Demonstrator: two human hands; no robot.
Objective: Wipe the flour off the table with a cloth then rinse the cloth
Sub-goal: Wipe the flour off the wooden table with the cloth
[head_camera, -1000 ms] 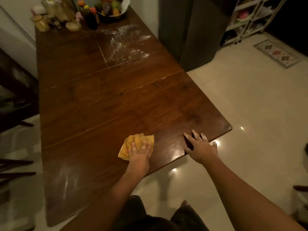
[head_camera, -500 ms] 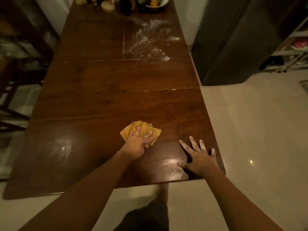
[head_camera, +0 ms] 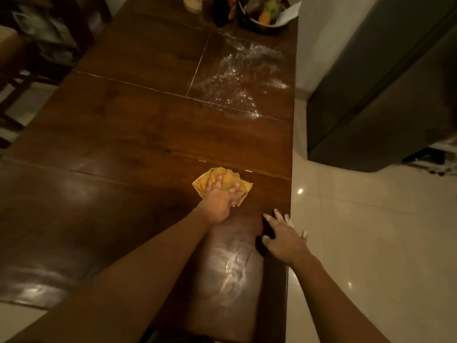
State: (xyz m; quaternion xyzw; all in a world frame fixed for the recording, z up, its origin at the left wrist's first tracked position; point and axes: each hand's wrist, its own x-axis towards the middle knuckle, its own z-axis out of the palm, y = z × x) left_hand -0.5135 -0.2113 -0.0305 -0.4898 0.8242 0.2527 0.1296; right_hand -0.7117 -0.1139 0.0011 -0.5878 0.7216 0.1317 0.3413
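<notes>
My left hand (head_camera: 220, 201), fingers spread flat on the cloth (head_camera: 222, 180), has slid it up the table (head_camera: 123, 144) toward the flour (head_camera: 237, 78), still well short, while my right hand (head_camera: 282, 238) lies splayed near the table's edge.

A crumpled yellow cloth (head_camera: 227, 178) is pressed onto the dark wooden table (head_camera: 123, 144) beneath the spread fingers of the left hand (head_camera: 220, 201), near the table's right edge. The right hand (head_camera: 284, 240) is laid flat on that right edge, fingers spread, with white dust seen on the fingertips. Flour (head_camera: 242, 78) is scattered towards the far right corner, well apart from the cloth. Just beyond it, at the far edge, a bowl (head_camera: 262, 28) and bottles (head_camera: 220, 11) are stood. Pale streaks (head_camera: 232, 271) are seen near the right edge, on the near side of both hands.
</notes>
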